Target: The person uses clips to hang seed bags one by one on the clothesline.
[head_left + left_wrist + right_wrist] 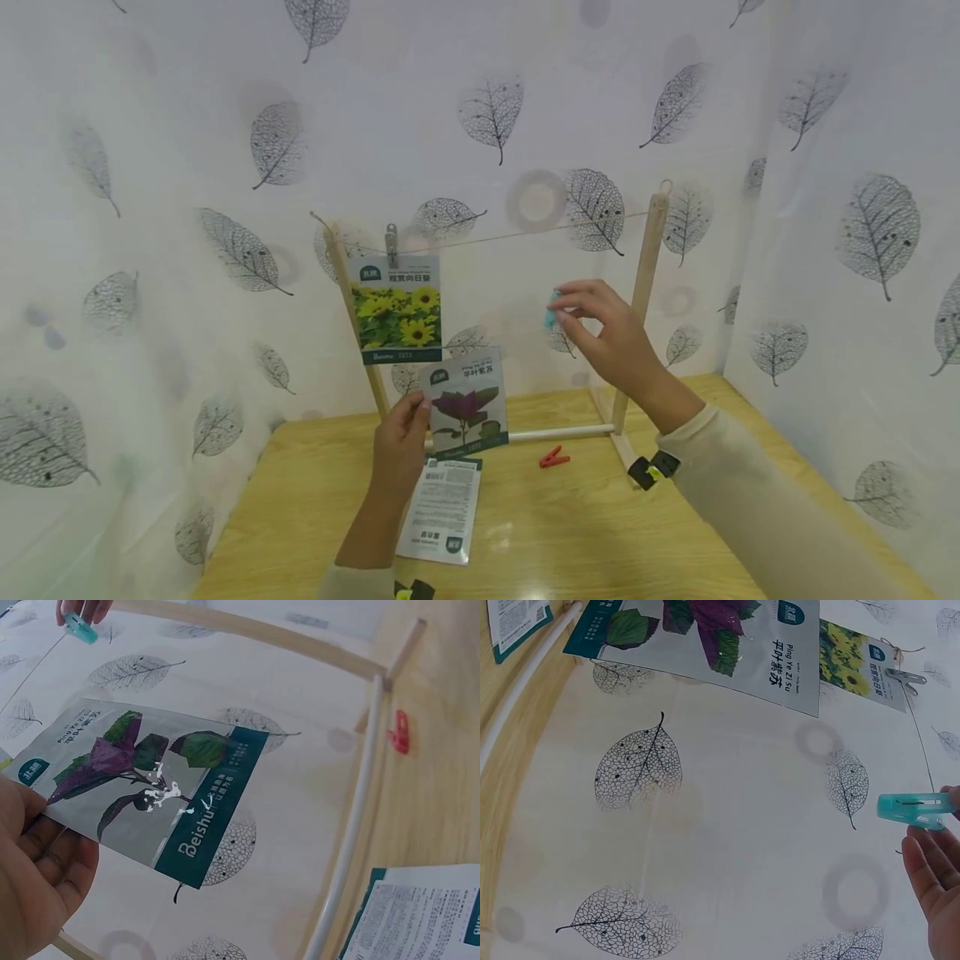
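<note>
My left hand (399,442) pinches the left edge of a seed packet (467,403) printed with a purple-leaved plant, held up in front of the wooden frame. Between the thumb and fingers of my right hand (603,333) is a turquoise clothespin (552,309), below the string and apart from it; the right wrist view shows this clothespin (915,808) side on. A sunflower seed packet (397,310) hangs near the string's left end from a grey clothespin (392,246). Its lower right corner is close to the held packet.
The string (517,238) runs between two wooden posts (649,275), joined low down by a white rod (562,433). On the wooden table (570,533) lie a red clothespin (554,457) and another packet (441,512), back side up. A leaf-patterned curtain (420,100) surrounds the table.
</note>
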### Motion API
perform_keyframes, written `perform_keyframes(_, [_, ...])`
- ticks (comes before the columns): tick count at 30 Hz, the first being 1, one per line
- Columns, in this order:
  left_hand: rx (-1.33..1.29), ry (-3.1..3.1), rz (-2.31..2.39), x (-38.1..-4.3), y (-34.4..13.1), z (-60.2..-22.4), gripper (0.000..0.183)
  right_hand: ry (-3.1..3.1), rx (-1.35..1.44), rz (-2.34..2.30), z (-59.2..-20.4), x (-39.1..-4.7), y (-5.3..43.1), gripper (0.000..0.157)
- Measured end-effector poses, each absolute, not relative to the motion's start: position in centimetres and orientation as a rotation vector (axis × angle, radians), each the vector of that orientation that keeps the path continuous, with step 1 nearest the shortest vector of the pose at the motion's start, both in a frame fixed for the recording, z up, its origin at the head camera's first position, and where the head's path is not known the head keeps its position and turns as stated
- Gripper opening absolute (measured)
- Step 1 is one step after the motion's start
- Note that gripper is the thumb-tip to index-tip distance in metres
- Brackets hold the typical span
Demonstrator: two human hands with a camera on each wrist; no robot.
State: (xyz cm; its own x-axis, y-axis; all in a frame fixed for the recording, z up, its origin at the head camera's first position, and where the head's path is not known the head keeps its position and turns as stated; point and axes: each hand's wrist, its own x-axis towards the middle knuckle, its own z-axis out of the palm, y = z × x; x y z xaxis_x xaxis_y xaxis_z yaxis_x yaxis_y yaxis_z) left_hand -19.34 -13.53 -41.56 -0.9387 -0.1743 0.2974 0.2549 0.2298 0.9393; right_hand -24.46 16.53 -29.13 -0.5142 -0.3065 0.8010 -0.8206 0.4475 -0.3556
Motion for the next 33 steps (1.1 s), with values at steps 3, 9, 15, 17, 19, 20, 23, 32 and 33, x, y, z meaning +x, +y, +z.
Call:
perform_keyframes(3, [-0.075,-2.169,-1.775,-19.5,-13.6,-41.6,0.031,-2.032,0.947,0.986,-28.5,-24.5,16.4,0.018])
perform_keyframes(9, [-0.085,-2.151,-1.785,-19.7,-13.8,-41.5,0.031,-2.007,0.981,0.964,-27.4,-24.5,16.0,0.017])
perform_keyframes(15, [-0.077,-2.152,-1.754,-19.7,-13.8,-41.2,0.029,-2.004,0.998,0.919,-26.7,-24.8,15.6,0.018])
perform_keyframes(17, [-0.071,-2.160,-1.729,-19.7,-13.8,-41.1,0.030,-1.998,1.003,0.914,-26.6,-24.9,15.4,0.018])
perform_keyframes(19, [-0.066,-2.163,-1.717,-19.8,-13.8,-41.1,0.031,-1.990,1.011,0.921,-26.5,-25.1,15.2,0.018])
perform_keyframes(20, [-0.064,-2.162,-1.714,-19.8,-13.8,-41.1,0.031,-1.987,1.014,0.922,-26.4,-25.2,15.1,0.018])
perform_keyframes(23, [-0.066,-2.155,-1.723,-19.9,-13.8,-41.0,0.031,-1.981,1.020,0.927,-26.2,-25.3,14.8,0.018])
perform_keyframes(32, [-0.080,-2.135,-1.753,-20.1,-13.5,-40.8,0.028,-1.947,1.025,0.923,-25.6,-25.7,14.1,0.018])
perform_keyframes(33, [-0.083,-2.132,-1.759,-20.2,-13.4,-40.8,0.028,-1.941,1.026,0.922,-25.5,-25.8,14.0,0.018])
